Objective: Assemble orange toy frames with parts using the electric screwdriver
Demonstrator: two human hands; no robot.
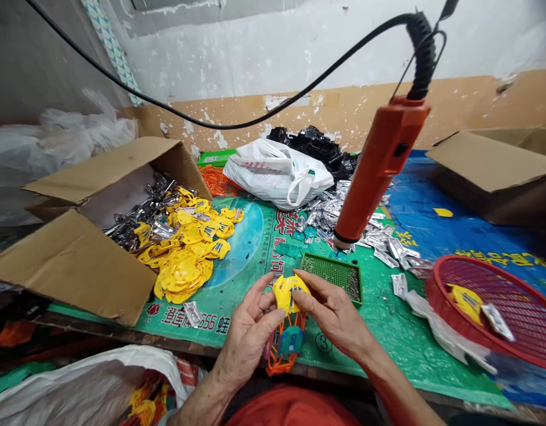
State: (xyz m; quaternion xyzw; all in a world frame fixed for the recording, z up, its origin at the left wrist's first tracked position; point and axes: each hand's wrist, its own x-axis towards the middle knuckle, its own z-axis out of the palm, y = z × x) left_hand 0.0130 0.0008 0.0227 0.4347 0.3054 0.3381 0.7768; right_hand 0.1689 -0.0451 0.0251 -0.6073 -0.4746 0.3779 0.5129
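Observation:
Near the table's front edge, my left hand and my right hand hold a yellow plastic shell between their fingertips. Below the shell hangs an orange plastic frame with a teal part inside it; the two look joined. My left thumb presses the shell's near left side, and my right fingers grip its right side. Just beyond my hands lies a green tray of tiny metal pieces, probably screws. Above that tray an orange electric screwdriver hangs tip down, touched by neither hand.
At left, a cardboard box spills dark silvery parts beside piled yellow shells. A white plastic bag, black parts and silver pieces lie behind. A red basket stands right, and an open bag sits below the table edge.

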